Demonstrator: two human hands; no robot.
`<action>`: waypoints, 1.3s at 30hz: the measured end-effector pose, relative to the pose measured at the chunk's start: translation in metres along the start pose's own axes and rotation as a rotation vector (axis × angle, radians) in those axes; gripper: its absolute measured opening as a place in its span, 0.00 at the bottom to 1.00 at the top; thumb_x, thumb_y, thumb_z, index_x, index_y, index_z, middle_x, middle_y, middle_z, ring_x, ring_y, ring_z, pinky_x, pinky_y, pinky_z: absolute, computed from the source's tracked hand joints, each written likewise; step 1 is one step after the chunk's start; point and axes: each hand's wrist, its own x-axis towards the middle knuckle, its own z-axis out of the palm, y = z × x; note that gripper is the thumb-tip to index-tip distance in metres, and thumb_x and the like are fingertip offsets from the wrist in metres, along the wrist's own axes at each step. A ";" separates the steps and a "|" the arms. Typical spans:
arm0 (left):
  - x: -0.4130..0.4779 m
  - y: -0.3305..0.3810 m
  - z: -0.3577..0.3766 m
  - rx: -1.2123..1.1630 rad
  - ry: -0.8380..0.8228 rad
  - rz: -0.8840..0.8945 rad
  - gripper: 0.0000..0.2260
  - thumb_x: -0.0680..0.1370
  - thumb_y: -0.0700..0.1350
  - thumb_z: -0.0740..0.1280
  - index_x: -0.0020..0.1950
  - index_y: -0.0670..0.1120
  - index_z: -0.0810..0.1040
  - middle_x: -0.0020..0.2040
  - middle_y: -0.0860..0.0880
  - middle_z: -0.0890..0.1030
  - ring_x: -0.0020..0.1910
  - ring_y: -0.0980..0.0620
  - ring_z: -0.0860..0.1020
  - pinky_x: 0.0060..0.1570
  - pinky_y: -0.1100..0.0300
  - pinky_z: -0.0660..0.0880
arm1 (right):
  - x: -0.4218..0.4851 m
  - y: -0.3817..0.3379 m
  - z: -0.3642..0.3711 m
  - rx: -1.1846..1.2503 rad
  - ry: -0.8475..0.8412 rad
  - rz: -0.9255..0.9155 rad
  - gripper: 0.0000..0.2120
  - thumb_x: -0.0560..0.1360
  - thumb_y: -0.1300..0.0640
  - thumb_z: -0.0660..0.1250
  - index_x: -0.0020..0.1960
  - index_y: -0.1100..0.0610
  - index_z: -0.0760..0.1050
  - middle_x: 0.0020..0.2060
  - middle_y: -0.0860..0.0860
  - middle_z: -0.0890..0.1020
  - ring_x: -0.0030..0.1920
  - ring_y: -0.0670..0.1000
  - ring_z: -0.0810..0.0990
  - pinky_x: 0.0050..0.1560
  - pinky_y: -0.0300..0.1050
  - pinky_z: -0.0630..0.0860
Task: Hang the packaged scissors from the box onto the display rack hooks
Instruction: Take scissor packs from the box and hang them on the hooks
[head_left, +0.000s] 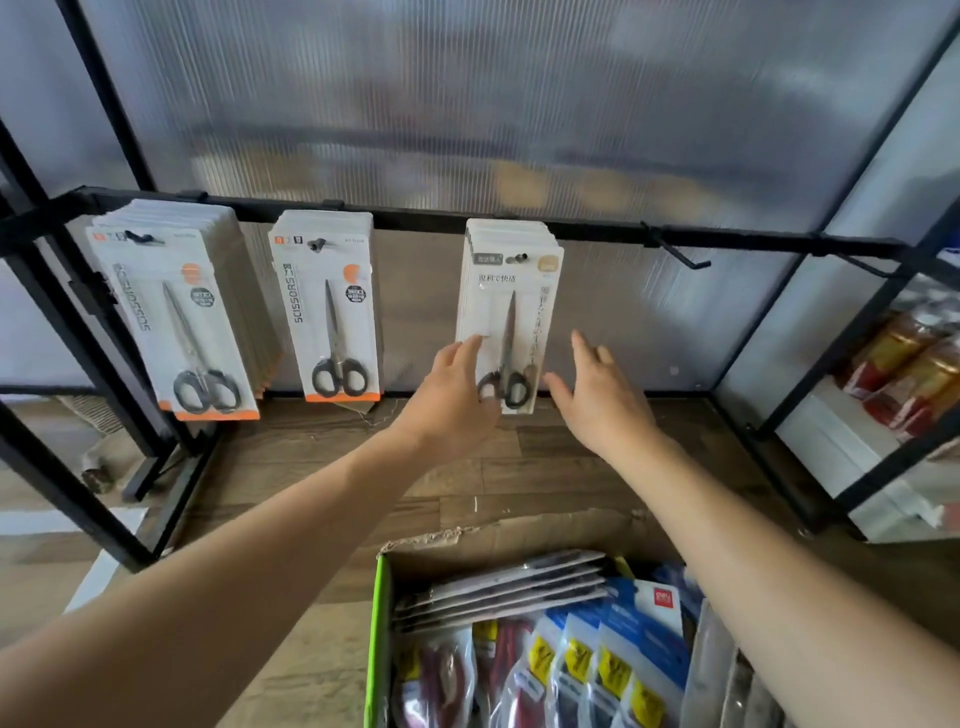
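Observation:
Three stacks of packaged scissors hang from hooks on the black rack bar (415, 221): a left stack (179, 317), a middle stack (327, 306) and a right stack of white packs (511, 291). My left hand (454, 387) touches the lower left edge of the right stack with straight fingers. To the right of that stack my right hand (597, 395) hovers open, holding nothing. An empty hook (678, 254) sticks out further right on the bar. Below, the cardboard box (382, 618) holds several more packaged scissors (498, 590).
The box also contains blue and red bagged items (587, 670). A black rack frame (67, 358) stands at the left. Another shelf with red and yellow packages (909, 374) is at the right. Wood flooring lies under the rack.

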 end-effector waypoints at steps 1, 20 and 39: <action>-0.004 0.000 0.002 0.017 -0.015 -0.004 0.32 0.80 0.42 0.62 0.80 0.46 0.50 0.79 0.46 0.54 0.74 0.43 0.64 0.70 0.54 0.62 | -0.005 0.003 0.001 -0.023 -0.022 -0.021 0.33 0.82 0.43 0.55 0.80 0.54 0.47 0.75 0.57 0.62 0.71 0.58 0.67 0.62 0.54 0.71; -0.088 0.074 0.109 0.264 -0.518 0.152 0.15 0.79 0.51 0.60 0.63 0.47 0.72 0.56 0.51 0.78 0.49 0.51 0.75 0.43 0.63 0.72 | -0.114 0.088 -0.038 -0.451 -0.655 -0.300 0.23 0.79 0.35 0.55 0.64 0.47 0.75 0.55 0.50 0.78 0.56 0.55 0.77 0.55 0.52 0.75; -0.119 0.110 0.230 -0.280 -0.272 -0.123 0.16 0.70 0.44 0.72 0.46 0.52 0.65 0.42 0.51 0.81 0.41 0.51 0.81 0.39 0.52 0.79 | -0.169 0.216 -0.043 0.296 -0.523 -0.071 0.39 0.71 0.36 0.66 0.78 0.42 0.56 0.75 0.43 0.64 0.72 0.43 0.65 0.71 0.46 0.65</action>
